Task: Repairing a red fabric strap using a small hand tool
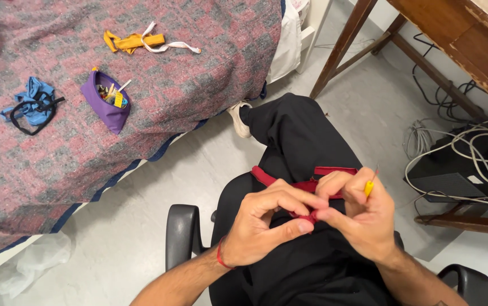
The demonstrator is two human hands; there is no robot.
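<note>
My left hand (266, 224) and my right hand (357, 212) meet over my lap, both pinching a narrow red fabric strip (298, 184) that lies across my black trousers. The right hand also grips a small yellow-handled tool (370, 186) with a thin point sticking up past the fingers. A red thread band circles my left wrist (221, 255). The part of the strip between my fingertips is mostly hidden.
A bed with a pink-grey blanket (187, 102) on the left carries a purple pouch (106, 103) of small items, blue fabric (33, 105) and yellow fabric with a white strip (136, 41). Chair armrests (180, 232) flank me. A wooden table (448, 34) and tangled cables (470, 153) stand right.
</note>
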